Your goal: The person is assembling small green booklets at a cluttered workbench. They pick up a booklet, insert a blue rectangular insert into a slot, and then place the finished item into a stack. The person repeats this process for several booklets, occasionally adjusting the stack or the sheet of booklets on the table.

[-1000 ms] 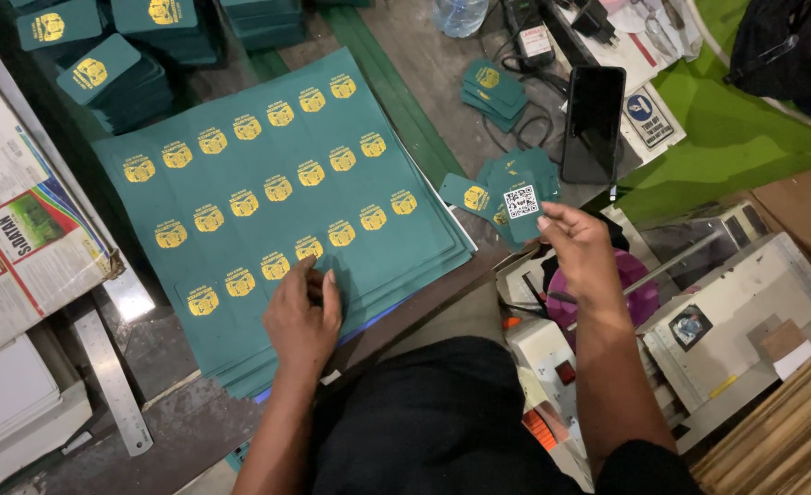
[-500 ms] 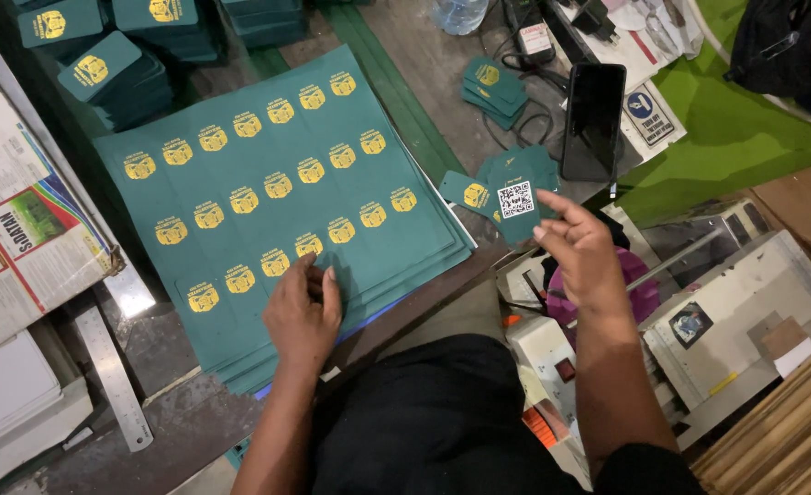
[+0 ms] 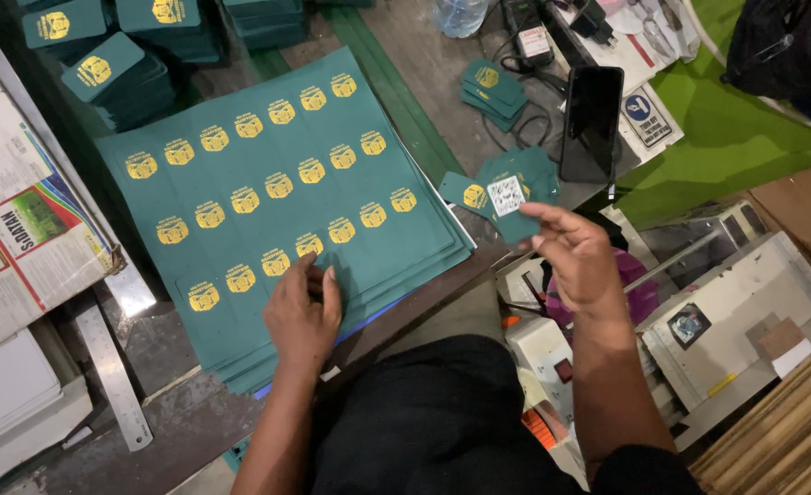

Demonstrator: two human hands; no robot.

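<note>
- Head view: we are looking down on a stack of large teal sheets, flat and smooth, each printed with rows of round yellow emblems.
- We are seeing small teal cards cut to rectangles, lying in a loose pile just right of the sheets; the top one is showing a white square with a black pattern.
- The left hand is lying flat on the near edge of the top sheet, fingers stretched out and close together, pressing on it and gripping nothing.
- The right hand is hovering at the near edge of the card pile, fingers loosely curled and parted; we cannot tell whether its fingertips are touching a card.
- A black phone is lying glossy and face up beyond the cards.
- A metal ruler is lying on the grey worktop at the left.
</note>
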